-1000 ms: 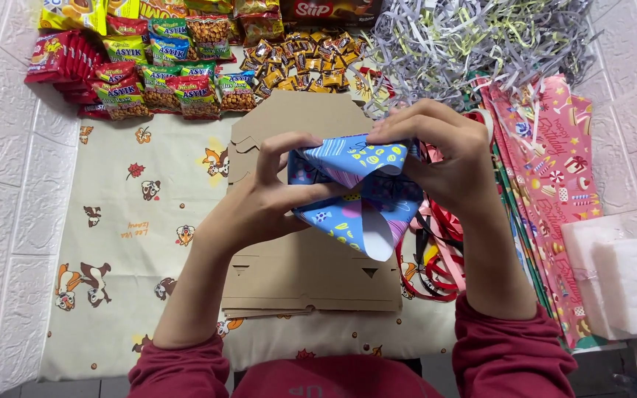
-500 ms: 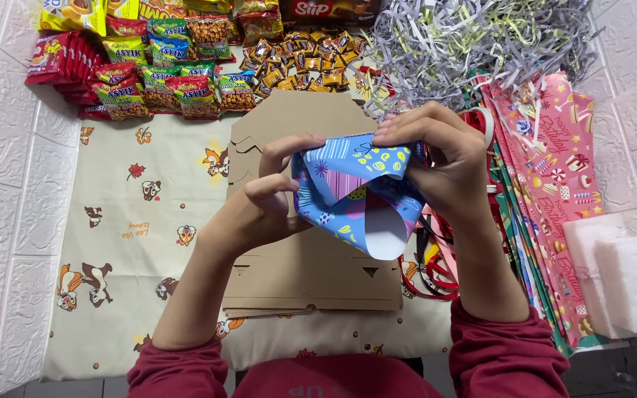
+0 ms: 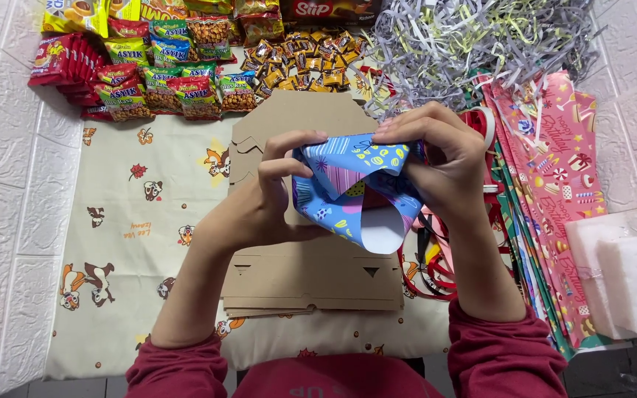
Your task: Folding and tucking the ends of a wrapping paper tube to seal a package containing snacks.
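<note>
I have a blue patterned paper (image 3: 355, 193) pinched between both hands, held up over the stack of flat brown card blanks (image 3: 311, 273) that lies on the printed cloth (image 3: 127, 221). The paper is bent into a loose cone or pouch shape, its white inside showing at the lower curl.

My left hand (image 3: 270, 199) has its grip closed on the left edge: thumb in front, index and middle curled over the top corner. My right hand (image 3: 444, 158) is closed on the upper right edge, fingertips bunched together and pressing the fold down, wrist arched high so the knuckles point toward the shredded paper (image 3: 481, 37). Both forearms come in from below and meet at the paper, elbows wide, red sleeves at the bottom.

As I judge it, doing this fold well means keeping the two edges lined up before I press, so the crease runs straight and the printed side stays out. I should pinch with the fingertips only, not the whole palm, or the sheet will crumple. Holding it low, near the card stack, gives me something flat to press against if the crease needs setting.

Snack packets (image 3: 164, 74) sit along the far edge, and gift wrap sheets (image 3: 554, 169) lie to my right, beside a white foam block (image 3: 628, 280).
</note>
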